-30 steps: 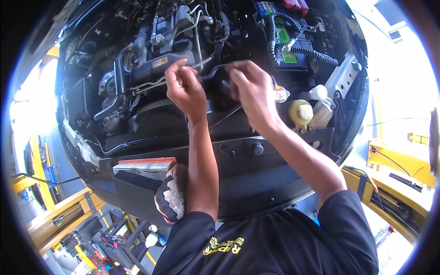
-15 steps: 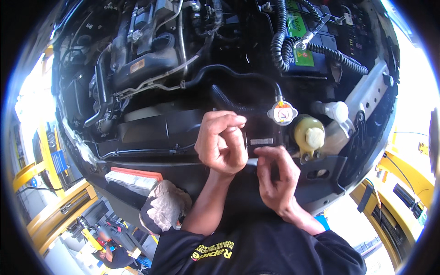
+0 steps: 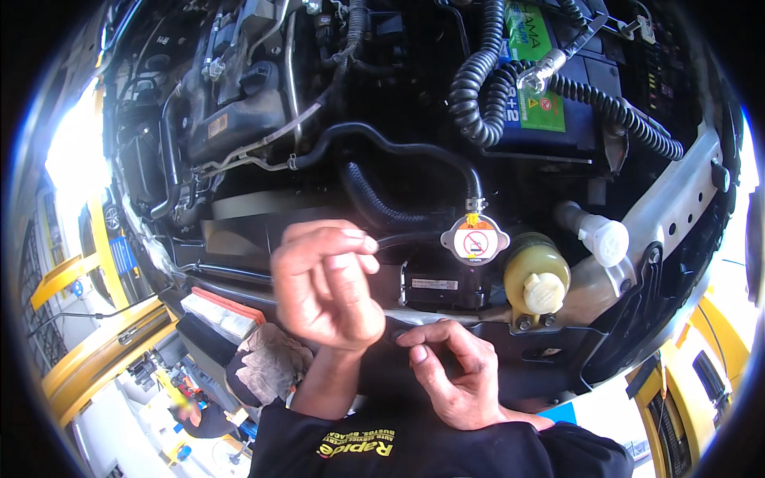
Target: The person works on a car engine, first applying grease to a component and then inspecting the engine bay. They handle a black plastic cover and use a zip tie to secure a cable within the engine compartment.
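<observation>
My left hand point(image 3: 327, 291) is raised over the front edge of the engine bay, fingers bent and pressed toward the thumb. What it pinches, if anything, I cannot make out. Lower and to its right, my right hand point(image 3: 460, 376) has its index finger and thumb curled close together. A tiny dark spot shows at that fingertip, too small to name. Neither hand touches the silver radiator cap point(image 3: 476, 239), which sits beyond them with a black hose point(image 3: 382, 131) leading to it. A yellowed reservoir with a pale cap point(image 3: 543, 293) stands right of the cap.
A battery point(image 3: 542, 103) with ribbed cable sleeves lies at the far right, the engine point(image 3: 243, 119) at the far left. An air filter point(image 3: 223, 315) and a crumpled cloth point(image 3: 271, 365) rest on the front edge. Yellow lift arms point(image 3: 103, 358) flank the car; another person point(image 3: 203, 418) is lower left.
Both hands have drawn back toward my body and a little left, and the gap between them has widened. The view has shifted, so the cap and reservoir appear larger.
</observation>
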The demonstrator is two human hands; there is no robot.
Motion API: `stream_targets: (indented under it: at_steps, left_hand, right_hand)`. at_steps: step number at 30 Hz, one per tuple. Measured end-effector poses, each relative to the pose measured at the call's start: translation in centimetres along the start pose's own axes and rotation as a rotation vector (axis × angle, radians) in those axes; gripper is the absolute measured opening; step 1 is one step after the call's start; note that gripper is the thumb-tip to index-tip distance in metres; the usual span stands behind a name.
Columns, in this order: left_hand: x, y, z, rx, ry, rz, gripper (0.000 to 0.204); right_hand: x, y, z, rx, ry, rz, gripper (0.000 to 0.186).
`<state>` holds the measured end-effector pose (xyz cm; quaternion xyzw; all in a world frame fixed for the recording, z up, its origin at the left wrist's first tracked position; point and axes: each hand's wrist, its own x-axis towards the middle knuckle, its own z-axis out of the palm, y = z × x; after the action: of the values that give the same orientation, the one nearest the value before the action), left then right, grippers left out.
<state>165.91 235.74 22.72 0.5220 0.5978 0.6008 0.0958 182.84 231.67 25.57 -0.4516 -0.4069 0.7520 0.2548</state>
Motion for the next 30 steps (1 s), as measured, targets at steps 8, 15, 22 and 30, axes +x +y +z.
stream_targets:
  at_steps: [8,15,22,30]
  left_hand:
    - [10.4,-0.4,-1.6,0.153,0.145,0.236,0.014]
    - [9.3,-1.9,-4.0,0.068,-0.025,0.370,0.017]
    - [1.0,1.1,-1.0,-0.187,0.179,0.012,0.008]
    - [-3.7,0.0,-0.5,-0.159,0.124,-0.035,0.015]
  right_hand:
    - [-0.2,-0.2,-0.9,0.103,-0.093,0.110,0.012]
    - [0.4,-0.1,-1.2,0.050,-0.105,0.107,0.012]
    - [1.0,0.0,-1.4,-0.011,-0.163,-0.009,0.012]
    - [1.5,0.2,-2.0,0.010,-0.223,-0.037,0.012]
